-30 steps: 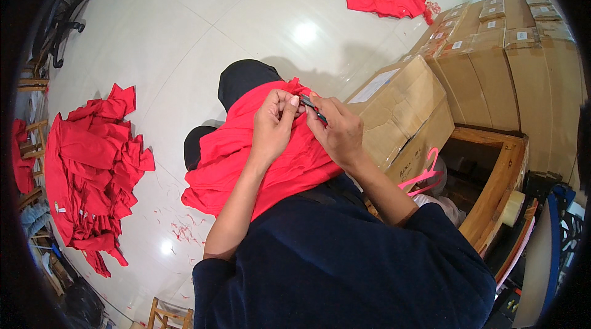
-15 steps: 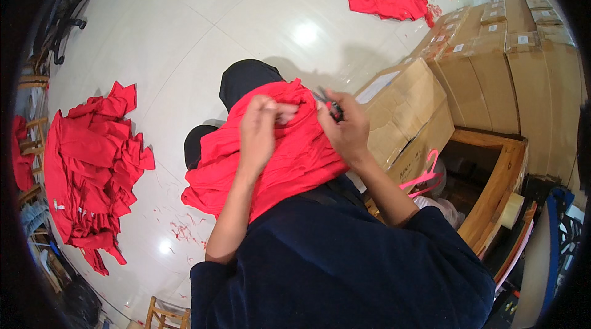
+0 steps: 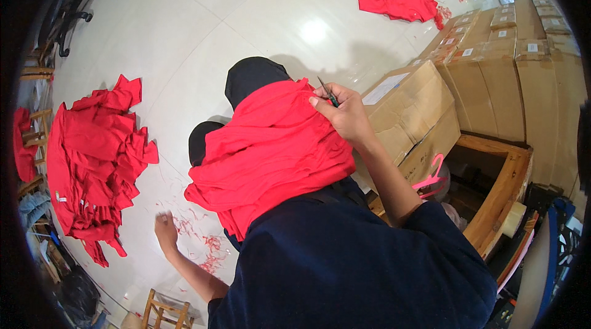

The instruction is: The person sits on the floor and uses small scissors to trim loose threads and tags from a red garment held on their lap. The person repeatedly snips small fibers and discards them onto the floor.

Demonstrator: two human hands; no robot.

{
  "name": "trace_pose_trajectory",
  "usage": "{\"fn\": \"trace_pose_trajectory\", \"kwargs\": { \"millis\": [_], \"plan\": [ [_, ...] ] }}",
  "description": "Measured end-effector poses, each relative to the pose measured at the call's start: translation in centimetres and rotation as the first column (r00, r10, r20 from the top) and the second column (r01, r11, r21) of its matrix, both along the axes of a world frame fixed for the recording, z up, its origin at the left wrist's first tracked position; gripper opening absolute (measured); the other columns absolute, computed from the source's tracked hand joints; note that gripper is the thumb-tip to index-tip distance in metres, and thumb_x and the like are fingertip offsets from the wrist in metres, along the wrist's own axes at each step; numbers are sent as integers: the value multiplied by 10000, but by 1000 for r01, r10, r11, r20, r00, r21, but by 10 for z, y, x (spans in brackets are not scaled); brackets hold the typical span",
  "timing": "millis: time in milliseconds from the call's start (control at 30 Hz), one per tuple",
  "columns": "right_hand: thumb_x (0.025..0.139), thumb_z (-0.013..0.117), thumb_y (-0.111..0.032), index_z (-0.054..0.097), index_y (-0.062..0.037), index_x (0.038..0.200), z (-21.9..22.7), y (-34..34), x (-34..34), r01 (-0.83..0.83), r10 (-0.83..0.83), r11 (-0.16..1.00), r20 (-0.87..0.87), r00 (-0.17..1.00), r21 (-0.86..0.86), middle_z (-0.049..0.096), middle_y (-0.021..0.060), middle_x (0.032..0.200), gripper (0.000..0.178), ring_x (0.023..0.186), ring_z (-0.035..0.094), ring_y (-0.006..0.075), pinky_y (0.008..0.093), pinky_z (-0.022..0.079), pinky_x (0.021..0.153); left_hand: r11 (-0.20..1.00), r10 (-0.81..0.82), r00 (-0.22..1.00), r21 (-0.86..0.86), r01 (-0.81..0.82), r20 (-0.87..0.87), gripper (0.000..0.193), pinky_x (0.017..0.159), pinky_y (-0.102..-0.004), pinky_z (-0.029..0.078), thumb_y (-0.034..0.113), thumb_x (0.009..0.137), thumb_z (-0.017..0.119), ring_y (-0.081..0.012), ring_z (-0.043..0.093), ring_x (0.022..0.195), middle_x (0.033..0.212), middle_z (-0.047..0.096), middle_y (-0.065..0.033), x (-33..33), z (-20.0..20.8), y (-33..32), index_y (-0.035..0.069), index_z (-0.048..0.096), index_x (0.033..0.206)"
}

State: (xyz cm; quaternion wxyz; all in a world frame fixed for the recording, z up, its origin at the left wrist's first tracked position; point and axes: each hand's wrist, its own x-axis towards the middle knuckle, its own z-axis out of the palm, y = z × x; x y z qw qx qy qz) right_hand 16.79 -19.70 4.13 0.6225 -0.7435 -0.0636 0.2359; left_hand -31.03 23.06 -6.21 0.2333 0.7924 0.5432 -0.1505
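A red garment lies bunched across my lap. At its far right edge my right hand is closed around small dark-handled thread snips, their pointed blade sticking up past the fingers. Thumb and fingertips of that hand are at the cloth's edge; whether they pinch it is hard to tell. Out to the left, off the garment, my left hand is held above the floor near red thread scraps. Its fingers are small and blurred, so I cannot make out whether anything is in them.
A heap of red garments lies on the floor at left, and one red garment at the far right. Cardboard boxes stack up on the right, beside a wooden frame and pink hanger. A wooden stool stands lower left.
My left hand has left the garment and swung down to the left, out over the floor. My right hand stays at the cloth's edge with the snips, whose blade now points up more clearly.
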Motion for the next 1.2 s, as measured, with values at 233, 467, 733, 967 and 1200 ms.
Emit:
{"fn": "trace_pose_trajectory", "kwargs": {
  "millis": [233, 467, 733, 967, 1200],
  "plan": [
    [1104, 752, -145, 776, -1, 1177, 6, -11, 4, -25, 29, 999, -189, 982, 24, 744, -25, 1051, 164, 968, 628, 69, 265, 524, 894, 929, -208, 545, -10, 369, 812, 306, 1104, -415, 548, 161, 1119, 696, -299, 713, 1274, 1383, 731, -155, 298, 85, -135, 7, 699, 1384],
    [1114, 757, -168, 743, -35, 1211, 22, -11, 0, 12, 17, 993, -242, 970, 116, 591, -107, 810, 166, 659, 452, -6, 213, 330, 575, 511, -392, 231, 2, 860, 891, 250, 1002, -329, 522, 202, 1155, 665, -177, 669, 1112, 1173, 739, -94, 422, 90, -218, 14, 726, 1308],
    [974, 879, -129, 758, 21, 1208, 12, -13, -1, -118, 117, 993, -72, 991, -6, 768, 14, 1067, 303, 975, 672, 99, 287, 562, 884, 456, -154, 545, -430, 779, 824, 250, 859, -313, 496, 213, 1199, 592, -113, 539, 913, 929, 594, -6, 421, 87, -205, -7, 683, 1125],
    [902, 859, -95, 731, -20, 1006, 4, -2, -13, 91, -7, 965, 319, 948, -248, 726, 58, 854, 181, 774, 660, 119, 320, 539, 713, 565, -134, 437, -294, 771, 889, 142, 829, -307, 498, 138, 1107, 715, -112, 585, 929, 945, 627, -14, 409, 99, -214, 2, 678, 1087],
    [835, 817, -3, 629, -34, 900, -8, 7, -25, 69, 16, 991, 610, 792, -115, 616, 102, 835, 202, 709, 620, 240, 373, 495, 656, 828, -533, 271, 429, 360, 801, 146, 841, -443, 544, 101, 1022, 789, -336, 656, 888, 970, 693, -149, 413, 91, -227, -9, 695, 1032]
  ]
}}
